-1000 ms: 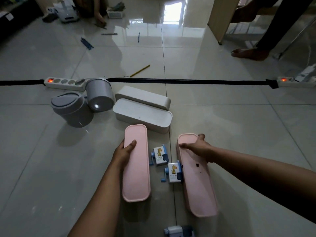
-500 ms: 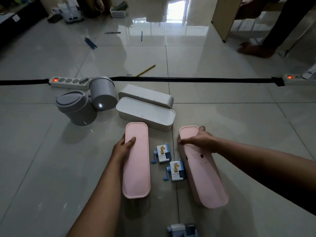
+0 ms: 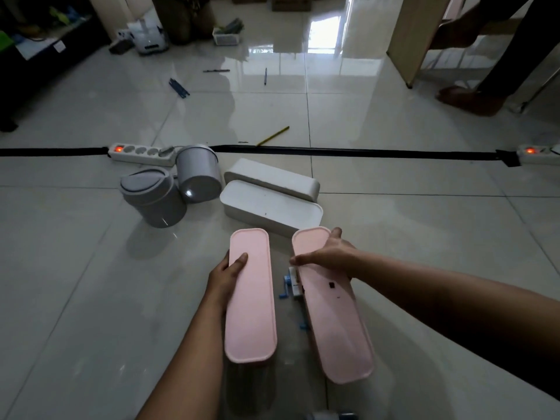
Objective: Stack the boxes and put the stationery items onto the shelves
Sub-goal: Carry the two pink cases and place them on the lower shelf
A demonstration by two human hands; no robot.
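the left hand (image 3: 225,275) is gripping the left pink box (image 3: 250,294) at its left edge, thumb lying on the lid and fingers curled down the side. the right hand (image 3: 325,254) is spanning the far end of the right pink box (image 3: 331,304), thumb on one side and fingers wrapping the other. the right box is tilting and looks to be lifting off the floor (image 3: 75,283), while the left one appears to be standing on it. both are sitting just in front of two white boxes (image 3: 271,204), with two grey bins (image 3: 169,189) off to the left.

what could go wrong: the right box is being held at one end only, so its long free end could be sagging or swinging and slipping from the grip. under it a blue sharpener (image 3: 291,287) is peeking out, and the swinging box could be knocking it across the tiles. if the right box is going onto the left one, the smooth lids could be letting it slide off when set down crooked. loose pencils (image 3: 272,136) are lying further out, well apart from the hands.
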